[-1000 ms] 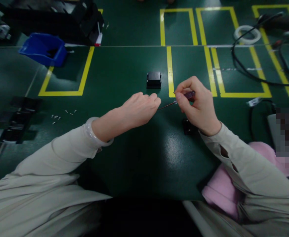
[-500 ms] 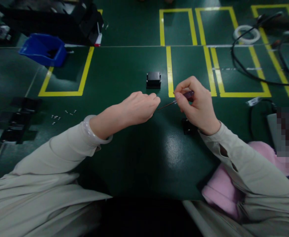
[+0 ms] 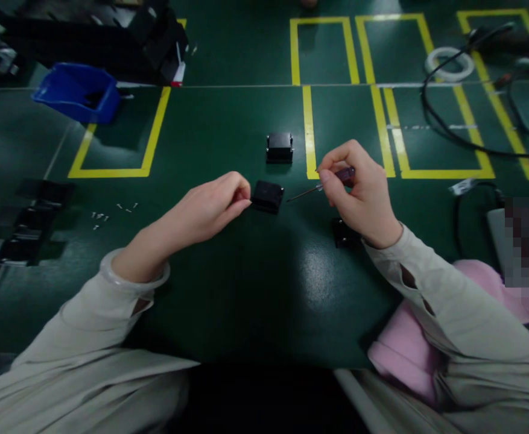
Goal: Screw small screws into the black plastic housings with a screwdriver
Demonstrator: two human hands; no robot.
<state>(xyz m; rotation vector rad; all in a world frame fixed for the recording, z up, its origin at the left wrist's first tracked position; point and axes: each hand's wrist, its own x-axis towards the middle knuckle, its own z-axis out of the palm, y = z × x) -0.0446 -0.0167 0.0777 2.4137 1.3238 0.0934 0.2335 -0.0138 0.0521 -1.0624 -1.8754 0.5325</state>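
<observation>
The near block (image 3: pixel 268 197) sits on the green table (image 3: pixel 246 295), between the two hands. It is a bit tilted to one side, with a shiny bit on its right end. The left hand (image 3: pixel 205 208) is just to its left. Its thumb and first finger are bent close together right by the block's left end. I cannot tell if they touch the block, or if they pinch some tiny thing.

The right hand (image 3: pixel 361 190) is on the other side, well apart from the block. Its fingers are wrapped around the driver (image 3: pixel 315 188), and the thin tip points left at the block. The tip looks just beside the shiny bit, not on it.

The step looks like driver work on the near block. To do it well, the left hand should hold the block firm and flat so it does not spin. The tip should sit straight in the screw head before any turning. Turn slowly and push gently, or the tip may slip and scratch the block or poke a finger.

The far block (image 3: pixel 279 149) is just behind. Small loose screws (image 3: pixel 100 216) lie to the left, so a sleeve should not sweep them away.
</observation>
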